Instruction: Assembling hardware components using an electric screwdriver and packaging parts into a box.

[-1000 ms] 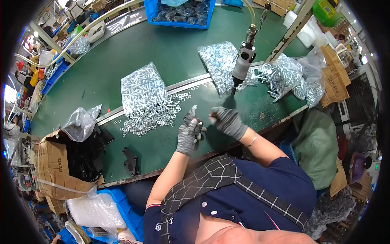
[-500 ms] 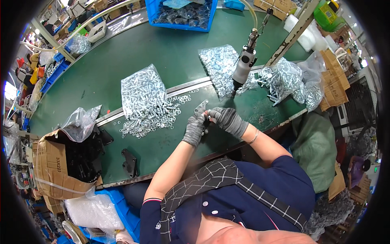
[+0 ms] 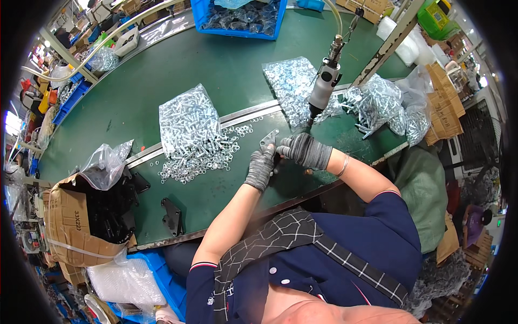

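Note:
Both my hands wear grey striped gloves and meet over the near part of the green bench. My left hand (image 3: 261,168) is closed around the lower end of a small silver metal bracket (image 3: 268,139), whose holed end sticks up past the fingers. Against the bracket's right side, my right hand (image 3: 305,151) has its fingers curled in a pinch; whatever lies between them is hidden. A grey and black air screwdriver (image 3: 322,86) hangs by its hose just beyond the right hand, its tip pointing down.
Loose washers (image 3: 189,170) spread beside a bag of bolts (image 3: 189,116) left of my hands. More bags of metal parts (image 3: 291,81) lie by the screwdriver. A carton (image 3: 67,227) of black brackets stands at left, one black bracket (image 3: 172,217) near it. A blue bin (image 3: 237,33) sits far back.
My right hand has shifted slightly up and its wrist has swung outward to the right. The silver bracket and my left hand have moved a little up and to the right.

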### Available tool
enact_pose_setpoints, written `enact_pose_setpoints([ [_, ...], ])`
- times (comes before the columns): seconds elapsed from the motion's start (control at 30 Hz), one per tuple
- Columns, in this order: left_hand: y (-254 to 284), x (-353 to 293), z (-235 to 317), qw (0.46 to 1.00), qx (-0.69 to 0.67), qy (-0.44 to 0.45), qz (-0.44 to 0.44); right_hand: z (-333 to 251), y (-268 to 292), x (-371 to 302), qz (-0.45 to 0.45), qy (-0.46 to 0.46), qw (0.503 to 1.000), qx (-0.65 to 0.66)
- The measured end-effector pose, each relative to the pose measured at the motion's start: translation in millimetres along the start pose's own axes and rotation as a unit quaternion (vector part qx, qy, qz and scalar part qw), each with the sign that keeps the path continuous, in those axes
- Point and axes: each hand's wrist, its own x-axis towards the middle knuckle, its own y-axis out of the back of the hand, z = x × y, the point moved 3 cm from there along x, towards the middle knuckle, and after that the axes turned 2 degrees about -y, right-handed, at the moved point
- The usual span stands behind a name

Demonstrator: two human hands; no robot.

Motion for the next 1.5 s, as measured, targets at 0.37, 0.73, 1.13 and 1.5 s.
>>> enact_pose_setpoints([
  [0.37, 3, 7, -5, 1.0, -0.021, -0.005, 0.001, 8, -10, -2, 0.069, 0.074, 0.995, 0.018],
  [0.73, -2, 0, 3, 0.999, -0.034, 0.024, 0.0, 1, 3, 7, 0.011, -0.075, 0.993, -0.085],
  [1.13, 4, 2, 10, 0.997, -0.023, -0.018, -0.065, 109, 64, 11, 0.358, -0.153, 0.743, 0.545],
  [1.5, 7, 3, 6, 0.994, -0.065, 0.006, -0.084, -16, 67, 17, 0.428, -0.099, 0.688, 0.578],
])
